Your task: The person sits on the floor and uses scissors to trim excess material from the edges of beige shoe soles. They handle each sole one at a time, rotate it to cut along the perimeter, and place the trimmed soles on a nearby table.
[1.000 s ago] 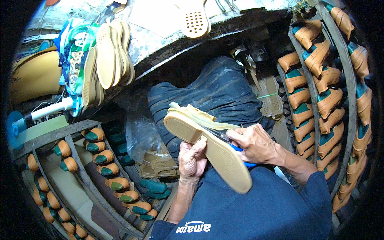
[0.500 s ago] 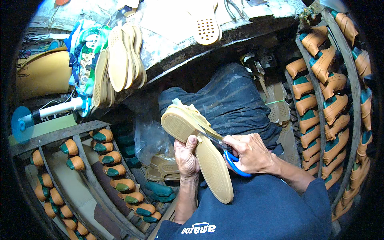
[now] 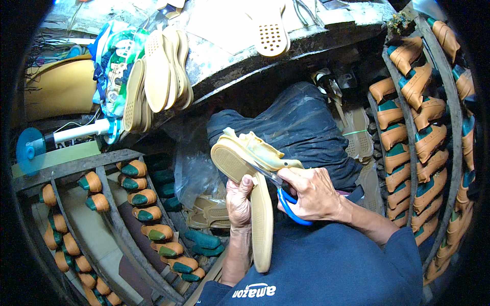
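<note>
My left hand (image 3: 239, 201) grips a tan shoe sole (image 3: 262, 227) at its waist, with the thumb on the textured underside. One end points away over my legs, the other down toward my shirt. In my right hand (image 3: 314, 191) are scissors with blue handles (image 3: 292, 210); the metal blades lie against the sole's right edge near its middle. A wavy, cream-coloured strip (image 3: 253, 145) curls along the far part of that edge, partly cut loose from the sole. Its near end stretches to the fingers of my right hand. The blade tips are hidden.
Racks (image 3: 109, 219) of brown shoe uppers on green lasts stand left and right. A workbench (image 3: 214, 76) ahead bears stacked soles (image 3: 166, 69) and a perforated sole (image 3: 271, 38). More banded soles (image 3: 357, 137) lie below the bench, beside a plastic bag (image 3: 196, 173).
The sole has turned, its near end swinging left toward my left forearm. The scissors and my right hand have shifted slightly left, and the cream strip now stands further out from the edge.
</note>
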Available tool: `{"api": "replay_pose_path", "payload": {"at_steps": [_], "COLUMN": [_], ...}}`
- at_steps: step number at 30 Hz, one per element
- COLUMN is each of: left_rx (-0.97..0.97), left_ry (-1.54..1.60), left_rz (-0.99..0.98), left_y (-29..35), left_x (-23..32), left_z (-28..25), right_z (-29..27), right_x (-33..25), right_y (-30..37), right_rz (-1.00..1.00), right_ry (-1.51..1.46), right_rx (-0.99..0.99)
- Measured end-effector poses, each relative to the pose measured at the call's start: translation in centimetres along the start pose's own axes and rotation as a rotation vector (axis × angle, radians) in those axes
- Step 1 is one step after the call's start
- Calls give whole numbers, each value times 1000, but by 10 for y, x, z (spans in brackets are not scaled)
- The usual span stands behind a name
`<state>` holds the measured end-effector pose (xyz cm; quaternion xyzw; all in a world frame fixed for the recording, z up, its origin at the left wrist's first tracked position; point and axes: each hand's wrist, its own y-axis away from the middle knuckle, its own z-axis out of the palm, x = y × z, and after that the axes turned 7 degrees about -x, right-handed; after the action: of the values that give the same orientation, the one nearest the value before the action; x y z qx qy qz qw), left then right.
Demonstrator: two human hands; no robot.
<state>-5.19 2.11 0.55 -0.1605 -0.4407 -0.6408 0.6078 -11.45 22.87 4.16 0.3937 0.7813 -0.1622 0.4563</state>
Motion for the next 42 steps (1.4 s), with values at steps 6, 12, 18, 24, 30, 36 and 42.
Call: {"api": "replay_pose_path", "payload": {"at_steps": [6,12,18,24,30,36,42], "left_rx": [-21,-34,-75,7,-3,-7,-2], "left_ry": [-18,-58,-119,-35,-47,-68,-22], "left_rz": [23,11,-3,172,208,162,144], "left_y": [0,4,-17,-39,-30,-14,-11], "left_x": [-4,-1,13,47,63,60,58], "left_z": [6,1,-9,-9,1,4,9], "right_z": [4,3,9,10,18,24,15], "right_x": [1,10,18,6,-1,-9,-16], "right_y": [-3,-5,-15,-20,-37,-52,-58], "right_rz": [21,-30,-77,-77,-214,-172,-154], "right_ry": [43,13,-33,-112,-274,-114,29], "right_rx": [40,68,65,-82,28,104,78]}}
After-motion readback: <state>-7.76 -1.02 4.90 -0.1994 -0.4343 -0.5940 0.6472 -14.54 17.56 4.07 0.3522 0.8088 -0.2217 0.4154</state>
